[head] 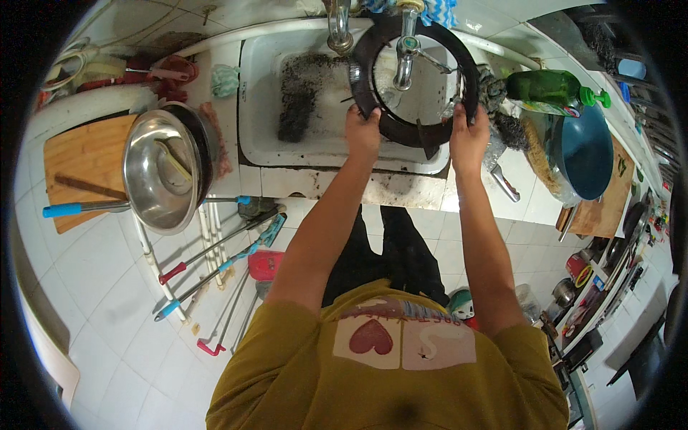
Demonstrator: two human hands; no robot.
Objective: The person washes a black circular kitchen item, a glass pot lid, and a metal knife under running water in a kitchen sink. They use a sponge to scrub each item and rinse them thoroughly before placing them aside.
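Both hands hold a large black ring (414, 134), likely a stove part, over the right side of a white sink (344, 161). My left hand (363, 131) grips its lower left edge, and my right hand (469, 134) its lower right edge. A dark pointed tab hangs from the ring's near side. Through its opening shows a chrome faucet (404, 70) with a side lever. To the left of the ring, a second metal tap (339, 37) points down. Black grime (301, 102) covers part of the sink's bottom at the left.
Right of the sink lie a green pump bottle (545, 88), a dark scouring pad (510, 131), a knife (505, 184) and a blue basin (586, 150). Left stand steel bowls (161, 172) by a wooden cutting board (88, 161). Mop handles (226, 258) lean below. Dirt marks the counter's front edge.
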